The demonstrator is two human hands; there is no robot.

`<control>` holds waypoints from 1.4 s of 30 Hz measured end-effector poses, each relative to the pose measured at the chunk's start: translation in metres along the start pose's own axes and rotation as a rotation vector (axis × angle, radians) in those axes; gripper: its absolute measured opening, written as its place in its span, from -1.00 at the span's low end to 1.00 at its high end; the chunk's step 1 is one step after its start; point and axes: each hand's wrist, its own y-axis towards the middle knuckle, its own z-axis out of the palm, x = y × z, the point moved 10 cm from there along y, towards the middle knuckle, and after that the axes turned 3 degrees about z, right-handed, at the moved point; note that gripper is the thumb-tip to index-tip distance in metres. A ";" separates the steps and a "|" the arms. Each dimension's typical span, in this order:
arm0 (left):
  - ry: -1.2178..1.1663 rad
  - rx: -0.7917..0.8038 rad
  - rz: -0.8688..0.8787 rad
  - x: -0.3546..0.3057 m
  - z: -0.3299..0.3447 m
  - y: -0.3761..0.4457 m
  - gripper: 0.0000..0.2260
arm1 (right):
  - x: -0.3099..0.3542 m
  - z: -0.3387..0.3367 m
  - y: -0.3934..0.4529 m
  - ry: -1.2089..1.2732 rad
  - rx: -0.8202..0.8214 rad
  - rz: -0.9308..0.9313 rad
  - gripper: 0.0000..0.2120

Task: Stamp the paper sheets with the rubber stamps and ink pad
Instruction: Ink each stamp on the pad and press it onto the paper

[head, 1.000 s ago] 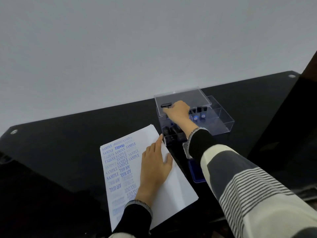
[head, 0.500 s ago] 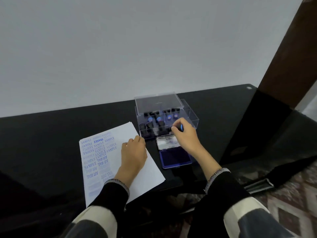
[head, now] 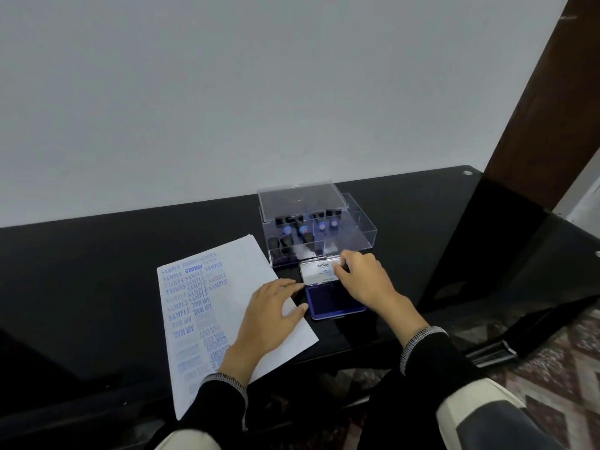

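Room: a plain pale wall behind a glossy black table (head: 97, 254), with a patterned floor showing at the lower right.
Paper: a sheet (head: 233, 264) lies near the table's front edge, its left half crowded with blue prints, SAMPLE, AIR MAIL and FRAGILE among them; its right half is blank.
Left hand: the left hand (head: 269, 319) lies flat on the paper with fingers straight and loosely spread, tips reaching toward the pad.
Pad: the ink pad (head: 334, 303) sits open just right of the paper, its lid (head: 316, 272) tipped back toward the box.
Right hand: the right hand (head: 363, 280) is curled over the far end of the pad, pinching something small at the lid; a speck of blue peeks out, probably a stamp, though I cannot tell for sure.
Box: a clear box (head: 363, 235) behind the pad holds more stamps (head: 303, 230), lid propped open.
Risk, smudging: the left fingertips are close to the wet pad, so a slip could carry ink onto the blank half.
Risk, shifting: pressing at the lid end could tip or slide the pad on the slick table.
Risk, faint print: an uneven dab would leave a patchy mark.
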 end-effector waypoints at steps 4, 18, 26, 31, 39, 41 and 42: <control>0.027 -0.007 0.008 0.001 0.001 0.000 -0.62 | 0.004 0.009 -0.001 -0.153 -0.050 0.004 -0.75; -0.446 -0.388 -0.250 0.050 -0.065 -0.010 -0.80 | 0.028 0.013 -0.016 -0.465 -0.270 -0.039 -0.65; -0.030 -0.498 -0.543 0.141 -0.130 -0.062 -0.78 | 0.028 0.022 -0.014 -0.434 -0.161 -0.018 -0.89; 0.195 -0.326 -0.628 0.158 -0.115 -0.072 -0.63 | 0.025 0.020 -0.017 -0.322 -0.171 0.016 -0.93; 0.230 -0.283 -0.607 0.159 -0.112 -0.070 -0.60 | 0.013 0.027 -0.016 -0.089 -0.007 0.062 -0.85; 0.231 -0.281 -0.607 0.158 -0.112 -0.070 -0.60 | 0.007 0.027 -0.014 -0.040 0.007 0.079 -0.89; 0.233 -0.280 -0.608 0.158 -0.112 -0.071 -0.60 | 0.005 0.026 -0.013 -0.016 0.014 0.092 -0.90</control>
